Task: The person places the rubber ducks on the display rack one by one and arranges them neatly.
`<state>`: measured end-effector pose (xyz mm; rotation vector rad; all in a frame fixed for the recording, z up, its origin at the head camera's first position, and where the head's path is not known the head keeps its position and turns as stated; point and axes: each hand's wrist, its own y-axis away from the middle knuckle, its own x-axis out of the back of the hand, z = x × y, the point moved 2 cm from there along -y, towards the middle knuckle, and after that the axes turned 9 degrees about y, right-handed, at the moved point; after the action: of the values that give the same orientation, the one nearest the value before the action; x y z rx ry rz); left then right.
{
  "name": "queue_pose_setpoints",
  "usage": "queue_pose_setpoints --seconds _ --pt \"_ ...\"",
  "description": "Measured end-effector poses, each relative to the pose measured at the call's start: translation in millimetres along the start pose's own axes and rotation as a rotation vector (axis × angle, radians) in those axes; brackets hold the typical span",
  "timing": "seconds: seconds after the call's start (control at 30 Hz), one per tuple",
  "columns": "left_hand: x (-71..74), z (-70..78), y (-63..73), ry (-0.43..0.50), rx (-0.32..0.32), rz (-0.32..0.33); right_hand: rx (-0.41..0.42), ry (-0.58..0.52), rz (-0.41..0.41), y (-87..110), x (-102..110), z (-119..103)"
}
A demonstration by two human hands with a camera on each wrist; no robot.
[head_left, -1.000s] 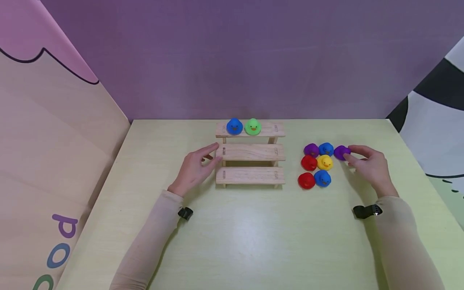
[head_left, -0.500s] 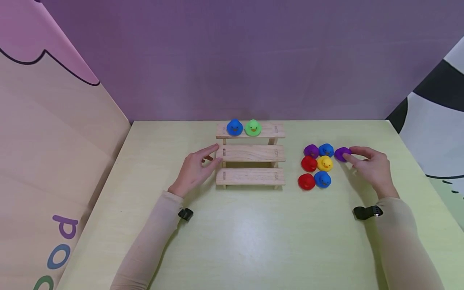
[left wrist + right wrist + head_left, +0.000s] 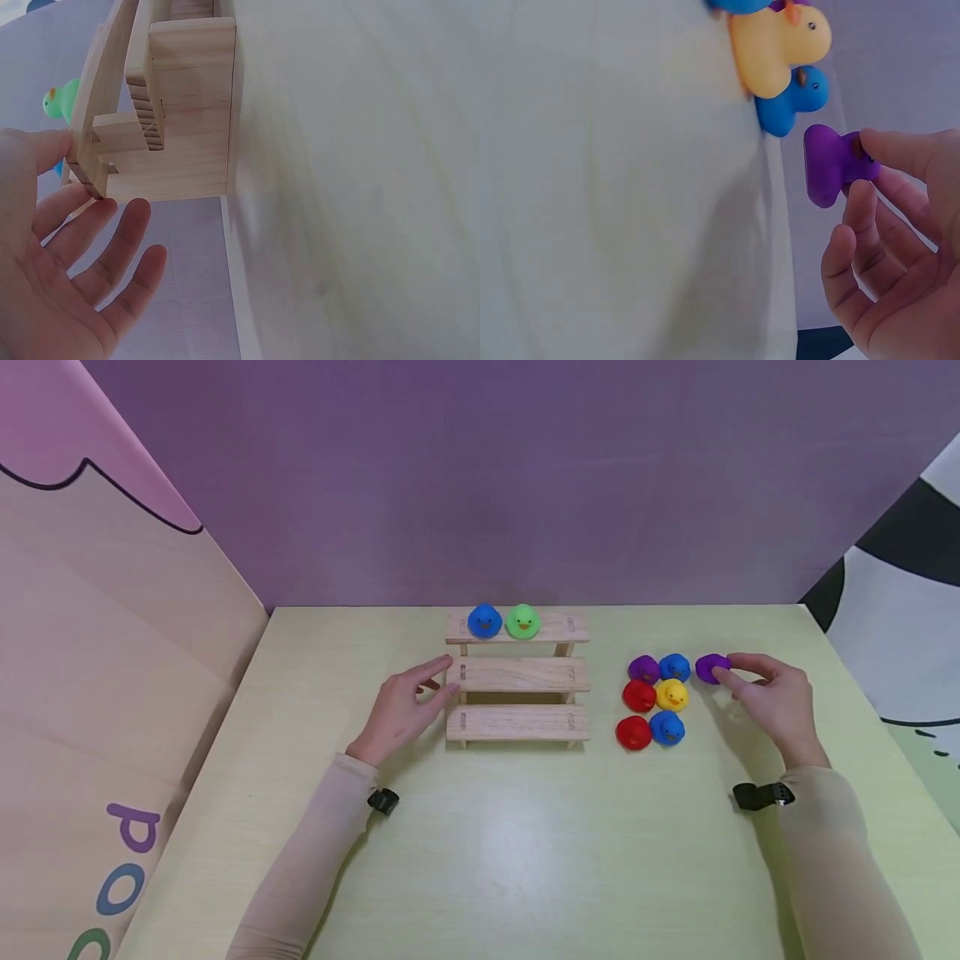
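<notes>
My right hand (image 3: pixel 772 702) pinches a purple rubber duck (image 3: pixel 712 669) between thumb and fingers. In the right wrist view this duck (image 3: pixel 826 166) hangs off the table surface, held by its head. My left hand (image 3: pixel 405 706) holds the left end of the middle step of a three-step wooden stand (image 3: pixel 517 723). In the left wrist view, the thumb (image 3: pixel 51 148) lies against one face of that board, the index finger on the other side. On the top step sit a blue duck (image 3: pixel 485 621) and a green duck (image 3: pixel 522 622), side by side.
Left of the held duck, several ducks stand in a tight group: a purple one (image 3: pixel 643 668), two blue ones (image 3: pixel 675 667), a yellow one (image 3: pixel 672 696) and two red ones (image 3: pixel 634 733). A purple wall (image 3: pixel 525 485) rises behind the table (image 3: pixel 510 843).
My right hand has raised the purple duck and shifted it slightly right, away from the group. The left hand stays at the stand.
</notes>
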<state>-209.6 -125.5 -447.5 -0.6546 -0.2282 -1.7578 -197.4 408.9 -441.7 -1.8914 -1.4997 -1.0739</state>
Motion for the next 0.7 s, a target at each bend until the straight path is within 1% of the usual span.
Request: queue_pose_setpoints --seconds 0.2,0.5,0.7 --pt "0.0 0.7 0.8 0.004 0.013 -0.003 0.003 -0.018 0.019 0.4 2.5 -9.2" --pt "1.7 1.0 -1.8 0.005 0.008 0.005 0.008 -0.025 0.045 0.7 6.6 -23.9" --pt "0.7 -0.7 -0.2 0.003 0.015 0.002 0.02 -0.047 0.056 7.0 4.5 -32.3"
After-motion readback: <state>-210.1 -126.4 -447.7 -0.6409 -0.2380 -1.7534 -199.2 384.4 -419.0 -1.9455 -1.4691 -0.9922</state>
